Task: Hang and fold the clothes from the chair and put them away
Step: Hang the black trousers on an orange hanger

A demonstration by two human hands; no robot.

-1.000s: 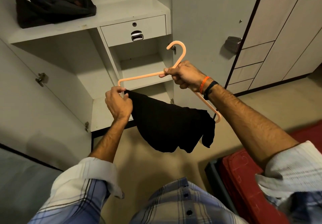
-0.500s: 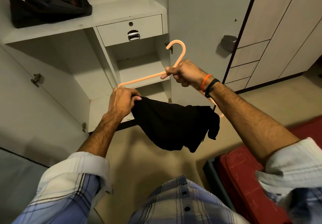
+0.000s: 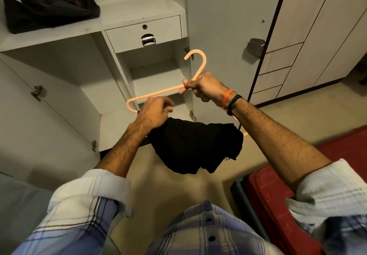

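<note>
While half a second ago sitting at the hanger's left corner, left hand (image 3: pixel 154 113) now slid rightward along the lower bar of the peach hanger (image 3: pixel 156 94), fingers curled and pinching the top edge of the black garment (image 3: pixel 195 145); right hand (image 3: pixel 204 88) unmoved, fist clamped on the neck below the hook. Open wardrobe (image 3: pixel 139 76) behind: dark folded clothes (image 3: pixel 49 2) on the top shelf, drawer (image 3: pixel 144 33) shut beneath. Draped over the bar, crumpled and sagging, held in mid-air before the wardrobe.
</note>
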